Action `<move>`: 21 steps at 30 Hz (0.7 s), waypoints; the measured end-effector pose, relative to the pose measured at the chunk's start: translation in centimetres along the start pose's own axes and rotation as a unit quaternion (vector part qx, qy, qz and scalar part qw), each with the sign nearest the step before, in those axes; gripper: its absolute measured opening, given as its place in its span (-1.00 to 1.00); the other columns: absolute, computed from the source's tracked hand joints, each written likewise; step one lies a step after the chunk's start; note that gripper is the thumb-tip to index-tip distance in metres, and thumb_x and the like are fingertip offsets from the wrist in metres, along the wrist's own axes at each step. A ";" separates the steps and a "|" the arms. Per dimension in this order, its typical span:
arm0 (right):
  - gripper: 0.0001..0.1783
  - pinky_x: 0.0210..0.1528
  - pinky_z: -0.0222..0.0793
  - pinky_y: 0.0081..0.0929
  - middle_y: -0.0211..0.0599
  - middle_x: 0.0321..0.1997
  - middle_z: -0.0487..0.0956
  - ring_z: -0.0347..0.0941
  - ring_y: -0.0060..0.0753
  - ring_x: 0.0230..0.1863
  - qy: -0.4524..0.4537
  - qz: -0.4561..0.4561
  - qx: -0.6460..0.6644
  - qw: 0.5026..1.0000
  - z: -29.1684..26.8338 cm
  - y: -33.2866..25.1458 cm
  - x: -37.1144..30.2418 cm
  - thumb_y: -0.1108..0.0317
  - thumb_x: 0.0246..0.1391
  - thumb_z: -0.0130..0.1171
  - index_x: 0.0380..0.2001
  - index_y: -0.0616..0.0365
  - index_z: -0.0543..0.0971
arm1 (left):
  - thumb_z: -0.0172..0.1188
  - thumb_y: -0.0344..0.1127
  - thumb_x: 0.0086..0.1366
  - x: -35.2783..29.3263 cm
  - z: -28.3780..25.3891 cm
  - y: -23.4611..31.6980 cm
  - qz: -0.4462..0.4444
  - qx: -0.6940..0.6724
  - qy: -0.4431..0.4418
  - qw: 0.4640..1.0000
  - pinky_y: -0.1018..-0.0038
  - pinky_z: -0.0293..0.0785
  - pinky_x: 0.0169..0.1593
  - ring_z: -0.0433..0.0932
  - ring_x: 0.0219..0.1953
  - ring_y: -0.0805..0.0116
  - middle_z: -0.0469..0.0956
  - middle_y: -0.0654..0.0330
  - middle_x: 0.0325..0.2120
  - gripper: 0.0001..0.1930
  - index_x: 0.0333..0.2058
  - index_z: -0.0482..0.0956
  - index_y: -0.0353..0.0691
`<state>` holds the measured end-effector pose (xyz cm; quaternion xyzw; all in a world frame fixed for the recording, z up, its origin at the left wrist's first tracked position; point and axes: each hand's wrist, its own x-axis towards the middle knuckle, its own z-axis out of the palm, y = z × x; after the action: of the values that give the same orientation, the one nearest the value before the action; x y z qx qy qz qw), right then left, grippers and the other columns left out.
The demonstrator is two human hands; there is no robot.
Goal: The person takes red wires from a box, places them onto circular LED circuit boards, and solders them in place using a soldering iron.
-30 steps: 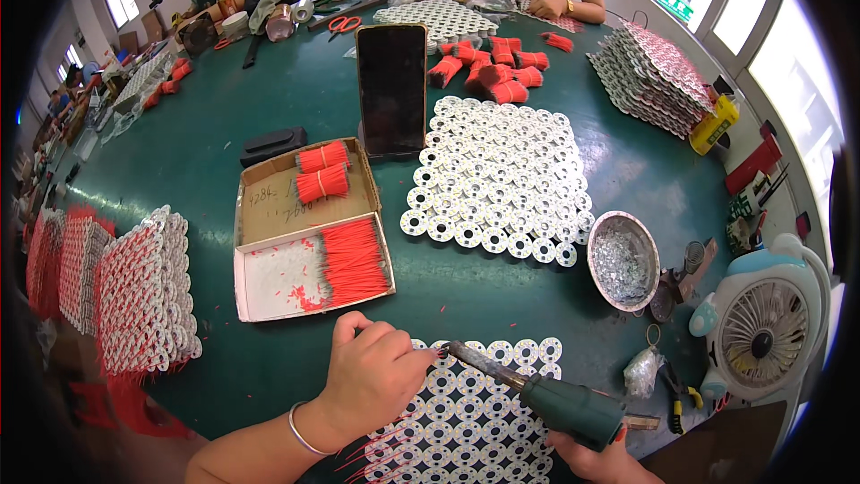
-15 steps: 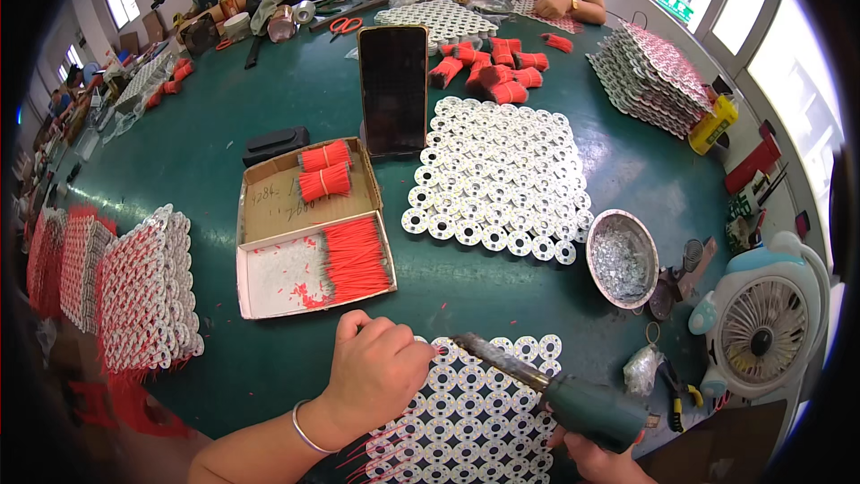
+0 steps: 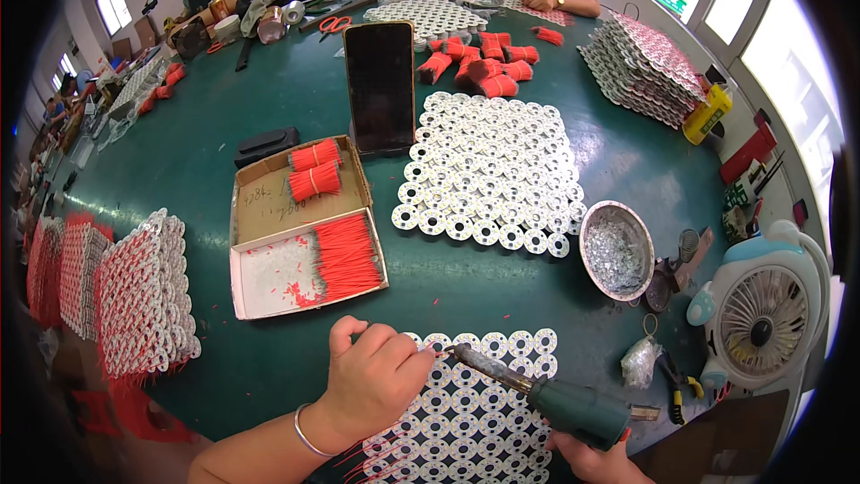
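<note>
A panel of joined white ring-shaped circuit boards [image 3: 466,426] lies on the table in front of me, with thin red wires [image 3: 376,455] trailing from its left part. My left hand [image 3: 376,385] is closed in a pinch over the panel's far-left edge, on what looks like a red wire, mostly hidden by the fingers. Gripped in my right hand [image 3: 596,460] is a green soldering gun [image 3: 582,410]; its metal tip points left and meets or nearly meets the left fingertips. My right fingers are partly hidden under the gun's body.
Beyond the panel sit a cardboard box of red wires [image 3: 309,302], a propped phone [image 3: 381,85] and a stack of ring panels [image 3: 488,179]. To the right are a metal bowl [image 3: 618,255], pliers [image 3: 674,385] and a fan [image 3: 761,332]. Wired panels [image 3: 148,296] stand left. Two people work across the table.
The soldering gun has shifted slightly left and down, its tip now close against my left fingertips. My left hand keeps its pinch nearly in place. The whole view has shifted slightly.
</note>
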<state>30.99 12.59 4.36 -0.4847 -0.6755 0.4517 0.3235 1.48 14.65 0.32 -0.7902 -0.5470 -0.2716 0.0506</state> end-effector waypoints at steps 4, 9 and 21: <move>-0.71 -0.14 0.49 -0.37 -0.28 -0.22 0.65 0.57 -0.36 -0.25 -0.013 0.108 0.035 0.993 -0.1 -0.1 -0.3 0.52 0.03 0.29 -0.12 0.30 0.61 | 0.40 -0.37 -0.04 -0.1 0.2 0.0 0.001 0.003 0.003 1.000 0.15 0.13 -0.04 0.46 -0.34 0.39 0.45 0.44 -0.51 -0.84 -0.41 0.68 0.01; -0.69 -0.09 0.49 -0.35 -0.22 -0.21 0.66 0.58 -0.32 -0.20 -0.019 0.109 0.013 0.994 0.1 -0.3 -0.1 0.50 0.04 0.28 -0.10 0.30 0.61 | 0.39 -0.38 -0.04 0.0 0.4 -0.2 0.004 -0.007 -0.002 1.000 0.16 0.15 -0.05 0.45 -0.35 0.38 0.45 0.42 -0.52 -0.84 -0.42 0.68 -0.01; -0.64 -0.08 0.50 -0.33 -0.17 -0.17 0.66 0.59 -0.31 -0.18 0.012 0.069 0.055 0.996 0.4 -0.5 -1.1 0.48 0.05 0.31 -0.05 0.33 0.59 | 0.39 -0.35 -0.01 -0.4 0.1 -0.1 0.019 0.015 -0.009 1.000 0.15 0.18 -0.04 0.46 -0.33 0.37 0.44 0.41 -0.48 -0.85 -0.41 0.66 0.00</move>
<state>30.80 11.36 4.63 -0.5170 -0.6109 0.5032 0.3260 1.37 14.40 0.08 -0.8021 -0.5363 -0.2552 0.0621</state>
